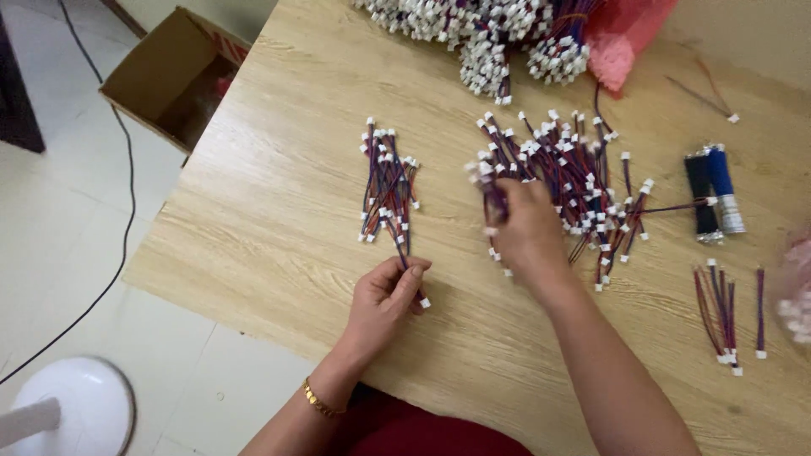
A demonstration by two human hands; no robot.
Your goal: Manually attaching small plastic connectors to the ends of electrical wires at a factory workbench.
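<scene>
My left hand point(387, 297) pinches one short red-and-blue wire lead point(405, 262) with white plug ends, held at the near end of a small sorted bunch of leads point(387, 181) on the wooden table point(279, 194). My right hand point(528, 232) grips a few leads point(492, 190) at the left edge of a larger loose pile of leads point(583, 177). A gold bracelet point(319, 403) sits on my left wrist.
A big heap of the same leads point(490, 34) lies at the table's far edge beside a pink mesh bag point(625, 38). Two marker-like cylinders point(714, 190) and several sorted leads point(722, 312) lie right. An open cardboard box point(173, 76), a black cable and a white fan base are on the floor.
</scene>
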